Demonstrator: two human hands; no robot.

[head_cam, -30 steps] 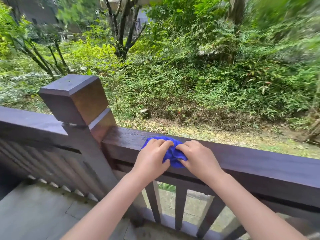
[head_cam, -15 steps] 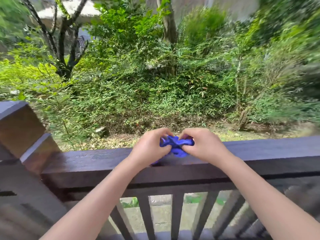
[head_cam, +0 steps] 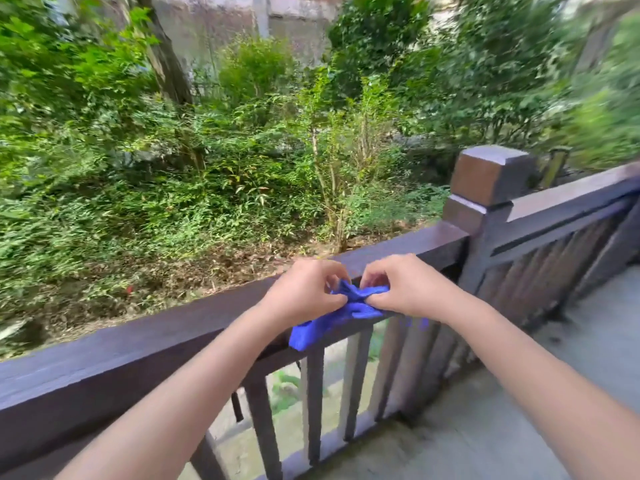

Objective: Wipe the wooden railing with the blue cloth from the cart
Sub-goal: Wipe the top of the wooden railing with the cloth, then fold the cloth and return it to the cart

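Note:
A dark brown wooden railing (head_cam: 138, 341) runs across the view and rises to the right. A bunched blue cloth (head_cam: 332, 317) lies on its top rail, with one end hanging over the near side. My left hand (head_cam: 304, 292) pinches the cloth's left part. My right hand (head_cam: 401, 289) pinches its right part. The two hands are close together above the rail.
A square-capped post (head_cam: 488, 181) stands at the right, where a second railing section (head_cam: 571, 202) turns off. Thin balusters (head_cam: 311, 403) fill the space below the rail. Grey paving (head_cam: 519, 393) lies at the lower right. Dense green shrubs (head_cam: 242, 150) grow beyond the railing.
The view has swung right: the left post has gone out of sight and a right post has appeared. Both hands and the cloth have moved right along the rail, and the cloth hangs lower.

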